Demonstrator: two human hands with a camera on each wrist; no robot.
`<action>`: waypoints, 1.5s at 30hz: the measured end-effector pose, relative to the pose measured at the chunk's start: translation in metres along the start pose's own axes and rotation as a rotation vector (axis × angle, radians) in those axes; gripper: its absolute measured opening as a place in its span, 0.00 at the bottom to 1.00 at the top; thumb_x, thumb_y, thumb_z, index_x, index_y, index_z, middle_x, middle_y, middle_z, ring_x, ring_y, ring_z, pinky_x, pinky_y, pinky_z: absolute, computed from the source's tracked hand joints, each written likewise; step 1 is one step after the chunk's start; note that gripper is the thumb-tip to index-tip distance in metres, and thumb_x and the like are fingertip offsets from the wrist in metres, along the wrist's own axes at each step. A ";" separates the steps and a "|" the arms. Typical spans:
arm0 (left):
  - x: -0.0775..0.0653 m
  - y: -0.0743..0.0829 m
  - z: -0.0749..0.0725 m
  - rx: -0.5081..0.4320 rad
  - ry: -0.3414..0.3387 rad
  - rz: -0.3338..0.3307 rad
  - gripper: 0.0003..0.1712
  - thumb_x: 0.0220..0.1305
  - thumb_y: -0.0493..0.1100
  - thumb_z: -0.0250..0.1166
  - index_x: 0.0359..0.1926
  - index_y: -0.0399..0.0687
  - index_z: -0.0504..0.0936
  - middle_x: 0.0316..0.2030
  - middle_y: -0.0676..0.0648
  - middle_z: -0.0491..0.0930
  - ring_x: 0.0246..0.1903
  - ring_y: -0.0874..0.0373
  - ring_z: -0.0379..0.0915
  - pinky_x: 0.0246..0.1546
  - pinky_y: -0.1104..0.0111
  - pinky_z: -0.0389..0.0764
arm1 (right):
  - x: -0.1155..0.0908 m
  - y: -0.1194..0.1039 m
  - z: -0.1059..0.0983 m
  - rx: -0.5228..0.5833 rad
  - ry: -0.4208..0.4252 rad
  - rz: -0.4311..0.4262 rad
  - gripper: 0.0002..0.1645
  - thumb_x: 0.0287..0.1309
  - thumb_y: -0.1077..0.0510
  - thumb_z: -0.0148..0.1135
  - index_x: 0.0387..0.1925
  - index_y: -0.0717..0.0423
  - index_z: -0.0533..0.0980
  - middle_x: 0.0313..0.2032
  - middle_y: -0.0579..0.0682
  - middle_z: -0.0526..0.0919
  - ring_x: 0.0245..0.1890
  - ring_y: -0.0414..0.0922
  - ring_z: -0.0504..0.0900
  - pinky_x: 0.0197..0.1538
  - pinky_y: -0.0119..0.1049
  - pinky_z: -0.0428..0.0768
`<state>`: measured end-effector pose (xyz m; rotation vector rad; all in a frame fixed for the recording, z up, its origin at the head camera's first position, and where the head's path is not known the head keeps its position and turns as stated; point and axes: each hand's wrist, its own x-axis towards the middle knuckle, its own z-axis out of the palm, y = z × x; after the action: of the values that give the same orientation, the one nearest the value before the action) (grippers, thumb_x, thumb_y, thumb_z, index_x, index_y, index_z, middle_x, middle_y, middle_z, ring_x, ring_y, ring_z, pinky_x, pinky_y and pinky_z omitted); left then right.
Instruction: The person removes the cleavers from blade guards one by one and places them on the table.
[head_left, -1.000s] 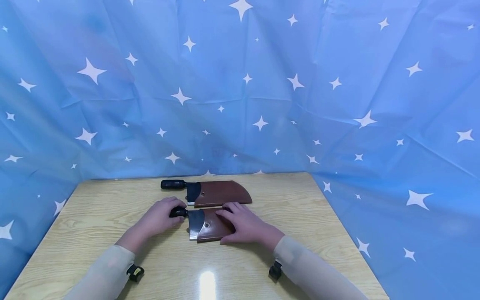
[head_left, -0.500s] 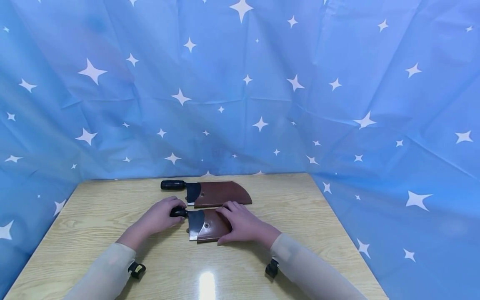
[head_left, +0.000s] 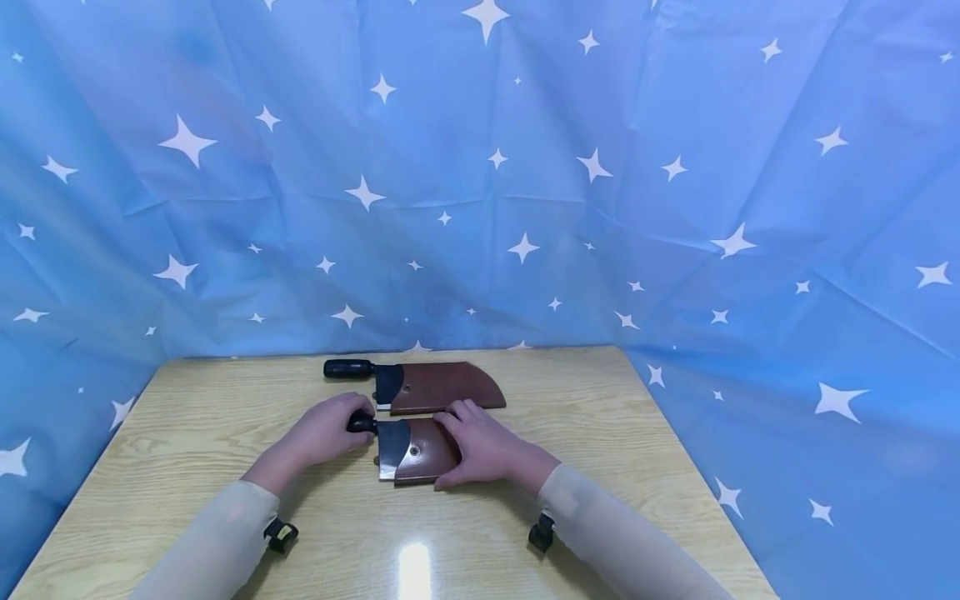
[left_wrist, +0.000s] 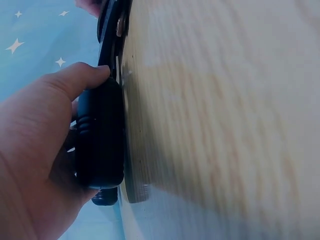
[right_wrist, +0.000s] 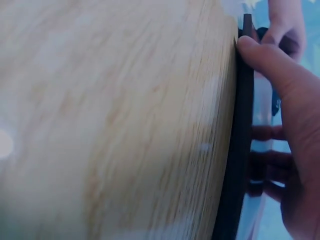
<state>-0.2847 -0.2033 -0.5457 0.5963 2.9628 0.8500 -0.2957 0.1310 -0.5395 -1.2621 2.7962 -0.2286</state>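
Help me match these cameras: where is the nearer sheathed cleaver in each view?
Head: the nearer cleaver lies low, slightly left of centre.
Left wrist: its black handle is the larger one, left of centre.
Right wrist: its sheath is a dark, edge-on strip right of centre.
Shared landmark: the wooden tabletop.

The head view looks forward and down from over the near side of the desk [head_left: 450, 525], far enough back to take in the left hand [head_left: 326, 429], the right hand [head_left: 487, 446] and the backdrop [head_left: 420, 200]. Each wrist view sits close and low at its hand — the left facing the black handle [left_wrist: 100, 135], the right the brown sheath [head_left: 429, 457]. Both are turned sideways, sharing desk and backdrop; each catches the other hand.
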 end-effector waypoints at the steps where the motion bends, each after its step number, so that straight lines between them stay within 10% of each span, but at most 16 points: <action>1: 0.000 0.000 0.000 0.012 0.004 0.000 0.14 0.66 0.45 0.82 0.49 0.53 0.87 0.45 0.54 0.85 0.48 0.53 0.84 0.54 0.47 0.85 | 0.000 0.000 0.000 -0.001 0.000 0.000 0.70 0.50 0.14 0.74 0.82 0.50 0.67 0.64 0.47 0.73 0.60 0.43 0.69 0.66 0.40 0.76; 17: -0.001 -0.006 -0.006 0.017 0.054 0.098 0.15 0.61 0.48 0.81 0.47 0.64 0.86 0.42 0.60 0.86 0.36 0.63 0.80 0.43 0.55 0.84 | -0.008 0.006 -0.010 0.033 0.039 -0.018 0.68 0.52 0.16 0.73 0.84 0.48 0.66 0.66 0.46 0.71 0.63 0.44 0.72 0.68 0.44 0.77; 33: -0.007 -0.003 -0.007 -0.243 0.129 0.068 0.16 0.61 0.43 0.83 0.50 0.57 0.91 0.46 0.56 0.90 0.46 0.57 0.85 0.49 0.56 0.86 | -0.019 -0.002 -0.032 0.043 0.039 -0.004 0.74 0.52 0.17 0.76 0.88 0.50 0.59 0.80 0.49 0.66 0.79 0.50 0.64 0.78 0.53 0.69; 45: -0.005 -0.003 -0.010 -0.213 0.139 0.102 0.19 0.61 0.49 0.86 0.53 0.56 0.93 0.47 0.56 0.91 0.47 0.56 0.87 0.48 0.56 0.88 | -0.020 -0.005 -0.033 -0.034 0.058 -0.016 0.74 0.55 0.14 0.70 0.88 0.53 0.59 0.79 0.52 0.69 0.78 0.52 0.67 0.81 0.52 0.65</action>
<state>-0.2825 -0.2130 -0.5392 0.7085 2.9257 1.2449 -0.2825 0.1465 -0.5060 -1.3061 2.8511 -0.2231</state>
